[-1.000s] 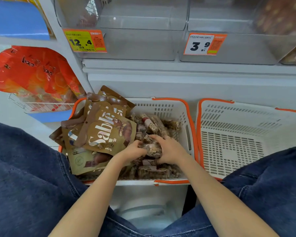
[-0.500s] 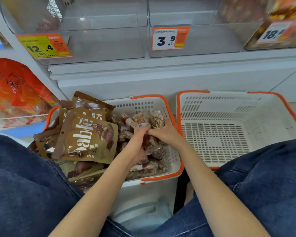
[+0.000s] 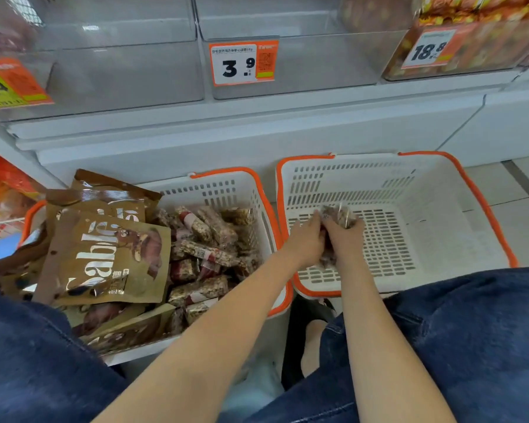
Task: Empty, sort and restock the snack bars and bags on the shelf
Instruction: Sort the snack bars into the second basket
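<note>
Head view: two white baskets with orange rims stood side by side on the floor before the shelf unit. The left basket point(image 3: 226, 190) contained brown snack bags point(image 3: 107, 257) stacked against its left side and a loose pile of wrapped snack bars point(image 3: 205, 239) on its right side. Both hands were positioned inside the right basket point(image 3: 425, 209), near its left wall, above the perforated bottom. The left hand point(image 3: 306, 239) and the right hand point(image 3: 345, 236) were pressed together, their fingers curled around a small bundle of bars point(image 3: 338, 215), which protruded above the fingertips and also showed below the palms. Whether the bundle touched the basket bottom could not be determined. The remainder of the right basket showed only bare slotted plastic. Above the baskets, two clear shelf bins point(image 3: 287, 56) stood on the shelf, one bearing a price tag point(image 3: 243, 62) marked 3.9. A further bin at upper right carried a tag marked 18.8. Blue denim covered both knees point(image 3: 471, 331) in the foreground.
</note>
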Motion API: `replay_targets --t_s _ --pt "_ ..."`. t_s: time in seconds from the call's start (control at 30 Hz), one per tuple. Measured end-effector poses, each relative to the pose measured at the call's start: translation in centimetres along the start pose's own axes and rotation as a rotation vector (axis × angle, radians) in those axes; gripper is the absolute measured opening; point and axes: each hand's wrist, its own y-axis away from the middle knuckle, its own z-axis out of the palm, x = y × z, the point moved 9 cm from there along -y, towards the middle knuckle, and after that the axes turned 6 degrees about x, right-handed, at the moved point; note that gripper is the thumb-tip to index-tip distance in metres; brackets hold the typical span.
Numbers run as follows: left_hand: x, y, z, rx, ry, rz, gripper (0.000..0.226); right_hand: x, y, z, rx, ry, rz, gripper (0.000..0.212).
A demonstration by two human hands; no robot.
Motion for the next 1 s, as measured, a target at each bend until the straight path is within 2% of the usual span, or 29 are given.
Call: replay_targets --t_s 0.07,0.1,0.2,0.27,0.33,0.4,0.47,0.63,0.83,0.93,1.0 --pt "-2.0 0.3 0.1 0.050 -0.401 0.108 0.059 2.3 0.3 1.5 -0.055 0.084 0.016 0.079" --pt "-3.4 1.0 0.1 0.058 -0.457 0.086 0.070 2.9 0.8 2.6 -0.100 0.130 0.006 0.076" --pt "-8.0 3.0 0.9 0.072 -0.274 -0.103 0.107 4.7 2.8 7.1 -0.371 0.256 -0.012 0.063" --pt "-9.3 4.1 1.5 0.153 -0.078 -0.167 0.118 5.2 4.3 9.6 -0.542 0.278 -0.015 0.066" --pt "-9.8 4.8 2.0 0.167 0.282 -0.232 0.115 5.2 4.6 10.3 -0.547 0.360 -0.051 0.060" --pt "-9.4 5.4 2.2 0.162 0.616 -0.241 0.101 5.3 4.6 10.6 -0.519 0.486 -0.084 0.048" --pt "-10.4 6.3 1.6 0.213 0.731 -0.278 0.095 5.3 5.6 11.5 -0.553 0.629 -0.120 0.046" --pt "-15.6 9.1 -0.5 0.279 0.816 -0.306 0.080 4.7 9.9 16.1 -0.669 0.953 -0.375 0.053" --pt "-20.2 14.1 -4.3 0.334 0.824 -0.359 0.086 6.2 16.2 20.6 -0.801 1.014 -0.425 0.057" --pt "-21.5 16.1 -5.6 0.276 0.791 -0.354 0.090 7.4 18.2 21.1 -0.884 1.076 -0.459 0.067" --pt "-21.9 16.6 -5.8 0.244 0.728 -0.346 0.101 8.1 18.7 21.0 -0.908 1.096 -0.444 0.070"
